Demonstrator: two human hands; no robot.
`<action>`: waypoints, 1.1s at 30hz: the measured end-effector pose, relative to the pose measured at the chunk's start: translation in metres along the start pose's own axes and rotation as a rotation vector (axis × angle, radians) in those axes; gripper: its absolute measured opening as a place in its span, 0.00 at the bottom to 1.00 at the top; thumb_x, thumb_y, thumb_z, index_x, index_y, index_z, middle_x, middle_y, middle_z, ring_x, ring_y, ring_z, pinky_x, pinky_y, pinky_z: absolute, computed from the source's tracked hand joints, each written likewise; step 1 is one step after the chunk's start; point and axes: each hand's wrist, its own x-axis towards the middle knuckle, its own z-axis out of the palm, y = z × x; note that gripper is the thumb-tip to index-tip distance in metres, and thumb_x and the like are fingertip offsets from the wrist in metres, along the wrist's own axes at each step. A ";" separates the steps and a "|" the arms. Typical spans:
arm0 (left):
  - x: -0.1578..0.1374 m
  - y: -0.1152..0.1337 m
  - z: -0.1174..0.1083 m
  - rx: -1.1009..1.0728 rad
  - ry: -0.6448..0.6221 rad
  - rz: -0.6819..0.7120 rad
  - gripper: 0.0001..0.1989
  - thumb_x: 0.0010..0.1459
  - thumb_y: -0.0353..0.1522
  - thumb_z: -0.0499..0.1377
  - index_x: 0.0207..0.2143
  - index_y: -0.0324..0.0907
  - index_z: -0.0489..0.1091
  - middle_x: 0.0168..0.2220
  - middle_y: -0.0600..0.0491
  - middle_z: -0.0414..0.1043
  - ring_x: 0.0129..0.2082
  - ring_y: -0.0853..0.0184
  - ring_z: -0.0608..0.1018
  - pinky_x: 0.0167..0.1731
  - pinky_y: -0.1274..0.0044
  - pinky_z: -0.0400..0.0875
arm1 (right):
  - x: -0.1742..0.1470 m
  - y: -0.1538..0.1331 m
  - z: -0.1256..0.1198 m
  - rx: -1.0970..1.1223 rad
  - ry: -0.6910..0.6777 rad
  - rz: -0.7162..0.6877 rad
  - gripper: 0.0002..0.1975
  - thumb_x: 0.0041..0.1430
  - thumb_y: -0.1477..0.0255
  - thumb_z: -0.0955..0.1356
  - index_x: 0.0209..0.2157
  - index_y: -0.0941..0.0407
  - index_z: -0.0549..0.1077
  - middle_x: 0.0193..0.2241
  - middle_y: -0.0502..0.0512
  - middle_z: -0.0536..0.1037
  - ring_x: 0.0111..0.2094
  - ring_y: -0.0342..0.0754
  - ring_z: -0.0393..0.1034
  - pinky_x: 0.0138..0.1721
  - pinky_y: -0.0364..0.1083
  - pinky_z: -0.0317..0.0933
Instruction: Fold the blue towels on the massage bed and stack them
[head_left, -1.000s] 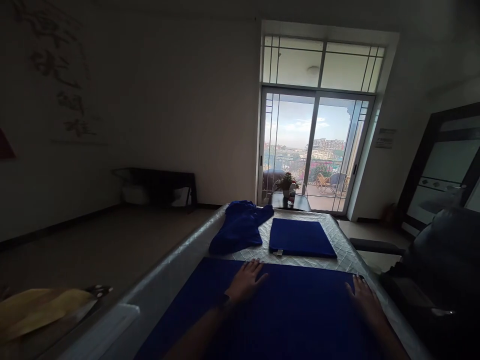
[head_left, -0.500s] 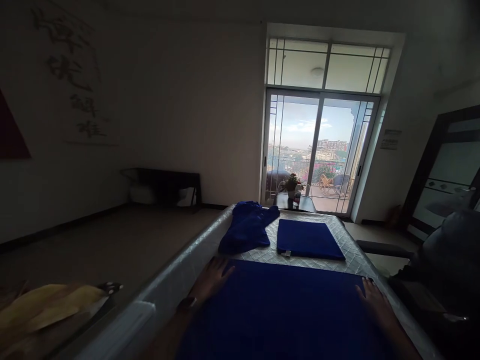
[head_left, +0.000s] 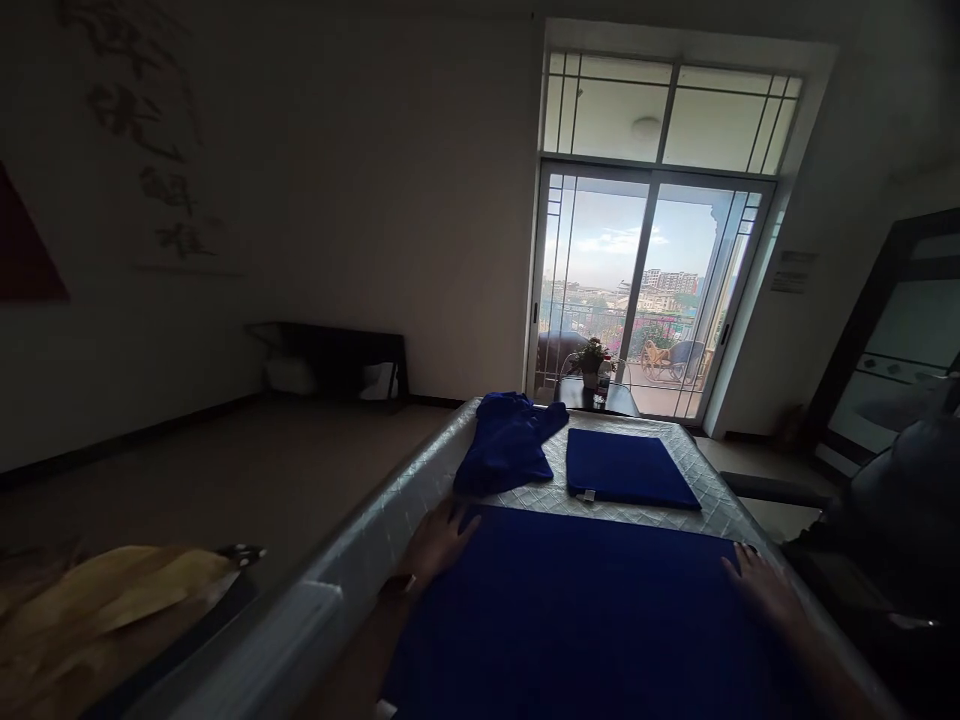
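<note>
A large dark blue cloth [head_left: 592, 610] lies spread flat on a table with a shiny quilted cover [head_left: 491, 503]. My left hand [head_left: 439, 540] rests on its far left corner with the fingers stretched out. At the far right corner my right hand [head_left: 761, 580] lies flat, fingers apart. Beyond the cloth is a neatly folded blue piece [head_left: 630, 468] with a small white tag at its near edge. Left of that, a crumpled blue garment [head_left: 510, 443] lies in a loose heap. The near end of the spread cloth runs out of view.
Yellowish fabric [head_left: 127, 600] is piled at the lower left. Past the far table end stands a small dark table [head_left: 596, 397] with a potted plant [head_left: 592, 358], before a glass sliding door [head_left: 637, 280]. A dark bulky seat [head_left: 900, 500] is on the right.
The view has shifted slightly, so the room sits a little higher and the blue items further right. Both hands stay flat at the cloth's far corners.
</note>
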 end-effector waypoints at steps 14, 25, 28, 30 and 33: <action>0.004 -0.011 0.006 0.051 -0.020 -0.009 0.32 0.69 0.48 0.41 0.67 0.43 0.57 0.70 0.43 0.54 0.69 0.54 0.59 0.65 0.62 0.52 | -0.084 -0.210 -0.035 0.269 -0.087 -0.591 0.35 0.70 0.53 0.49 0.70 0.58 0.51 0.71 0.55 0.48 0.72 0.50 0.37 0.70 0.54 0.36; 0.006 -0.013 0.009 0.044 -0.019 -0.031 0.32 0.69 0.48 0.42 0.67 0.41 0.57 0.70 0.42 0.54 0.69 0.53 0.58 0.66 0.61 0.51 | -0.026 -0.088 -0.001 0.119 -0.003 -0.407 0.34 0.68 0.56 0.50 0.71 0.54 0.50 0.71 0.51 0.51 0.72 0.50 0.40 0.70 0.55 0.39; 0.004 -0.011 0.006 0.029 -0.016 -0.026 0.32 0.69 0.49 0.41 0.68 0.43 0.57 0.70 0.44 0.55 0.69 0.54 0.59 0.65 0.62 0.53 | 0.000 -0.024 0.016 0.001 -0.005 -0.342 0.33 0.66 0.61 0.52 0.70 0.55 0.54 0.71 0.53 0.49 0.72 0.54 0.39 0.69 0.59 0.40; 0.004 -0.011 0.005 0.033 -0.014 -0.022 0.32 0.69 0.48 0.41 0.68 0.42 0.56 0.70 0.44 0.55 0.68 0.54 0.60 0.65 0.62 0.53 | 0.013 0.008 0.027 -0.020 0.015 -0.269 0.33 0.65 0.62 0.53 0.69 0.58 0.56 0.71 0.56 0.50 0.72 0.55 0.41 0.69 0.60 0.42; 0.006 -0.013 0.007 0.050 -0.013 -0.005 0.32 0.69 0.48 0.42 0.68 0.43 0.56 0.70 0.44 0.56 0.69 0.54 0.59 0.65 0.61 0.53 | 0.023 0.029 0.040 0.030 0.059 -0.168 0.36 0.65 0.60 0.51 0.69 0.63 0.53 0.71 0.60 0.52 0.71 0.54 0.42 0.69 0.58 0.44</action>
